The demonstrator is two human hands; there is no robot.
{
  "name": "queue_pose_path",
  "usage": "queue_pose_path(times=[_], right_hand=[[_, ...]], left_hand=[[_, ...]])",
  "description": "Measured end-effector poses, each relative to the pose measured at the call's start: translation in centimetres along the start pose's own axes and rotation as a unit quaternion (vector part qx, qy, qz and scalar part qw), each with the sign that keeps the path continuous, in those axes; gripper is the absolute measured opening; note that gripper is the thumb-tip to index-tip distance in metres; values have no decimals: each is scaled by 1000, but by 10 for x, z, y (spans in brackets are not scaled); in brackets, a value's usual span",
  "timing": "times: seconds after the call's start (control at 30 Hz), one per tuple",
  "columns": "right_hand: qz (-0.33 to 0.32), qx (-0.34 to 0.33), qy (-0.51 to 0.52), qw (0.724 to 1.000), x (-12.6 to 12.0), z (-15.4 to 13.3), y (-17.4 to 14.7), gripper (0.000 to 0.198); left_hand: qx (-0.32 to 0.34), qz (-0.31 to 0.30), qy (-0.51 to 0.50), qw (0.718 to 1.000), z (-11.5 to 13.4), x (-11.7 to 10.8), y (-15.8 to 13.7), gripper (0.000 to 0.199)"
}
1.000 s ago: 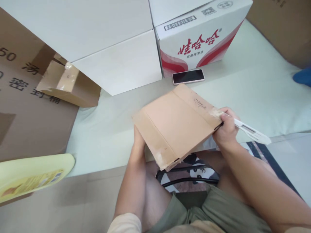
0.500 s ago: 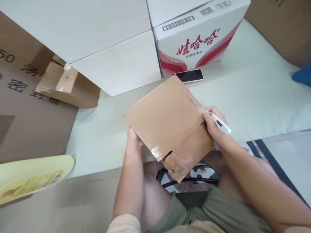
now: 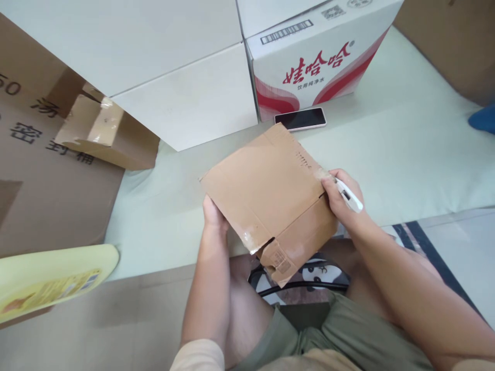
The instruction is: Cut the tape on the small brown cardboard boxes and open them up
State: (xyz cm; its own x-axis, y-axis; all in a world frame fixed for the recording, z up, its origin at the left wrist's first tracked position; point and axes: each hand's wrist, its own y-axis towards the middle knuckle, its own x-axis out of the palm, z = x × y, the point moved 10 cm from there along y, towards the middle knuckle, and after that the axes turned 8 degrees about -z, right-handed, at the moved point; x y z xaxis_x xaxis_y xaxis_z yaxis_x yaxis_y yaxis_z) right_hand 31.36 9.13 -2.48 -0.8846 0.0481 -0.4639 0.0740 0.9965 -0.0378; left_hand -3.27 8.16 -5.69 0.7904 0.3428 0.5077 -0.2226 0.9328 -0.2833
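Observation:
A brown cardboard box [image 3: 263,185], flattened or partly folded, is tilted between my hands above my lap. It has a folded panel along its lower right side, a torn flap with a printed stamp, and shiny tape at one corner. My left hand [image 3: 215,212] grips its left edge, with most of the fingers hidden underneath. At the right edge, my right hand [image 3: 342,193] pinches the cardboard with the thumb on top. A white handle with a dark slider, which looks like a utility knife [image 3: 351,200], is also held in that hand; its blade end is hidden.
Past the cardboard, a phone [image 3: 301,119] lies on the pale green cloth [image 3: 410,154] before a white and red water carton [image 3: 309,77]. Large white boxes [image 3: 193,103] stand behind. To the left are a small open carton [image 3: 116,134] and a yellow bottle [image 3: 58,281].
The cardboard box has tilted slightly and its lower flap has shifted a little up and left. My left hand has moved slightly up; both hands keep their hold.

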Motion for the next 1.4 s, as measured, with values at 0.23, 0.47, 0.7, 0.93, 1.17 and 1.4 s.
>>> queue_pose_path(times=[0.23, 0.47, 0.7, 0.93, 1.17, 1.4], right_hand=[[-2, -3, -8, 1000, 0, -4, 0, 35], [-3, -9, -7, 1000, 0, -7, 0, 36], [-3, -22, 2, 1000, 0, -9, -2, 35], [-13, -9, 0, 1000, 4, -6, -4, 35], [-18, -10, -2, 1000, 9, -5, -4, 34], [-20, -9, -4, 1000, 13, -1, -4, 35]], left_hand=[[78, 24, 3, 997, 18, 5, 1, 37], [100, 36, 15, 994, 25, 6, -5, 48], [72, 63, -6, 995, 21, 5, -10, 45], [66, 85, -2, 994, 18, 0, -9, 42], [53, 108, -21, 993, 10, -3, -8, 42], [38, 94, -8, 995, 7, -2, -3, 43]])
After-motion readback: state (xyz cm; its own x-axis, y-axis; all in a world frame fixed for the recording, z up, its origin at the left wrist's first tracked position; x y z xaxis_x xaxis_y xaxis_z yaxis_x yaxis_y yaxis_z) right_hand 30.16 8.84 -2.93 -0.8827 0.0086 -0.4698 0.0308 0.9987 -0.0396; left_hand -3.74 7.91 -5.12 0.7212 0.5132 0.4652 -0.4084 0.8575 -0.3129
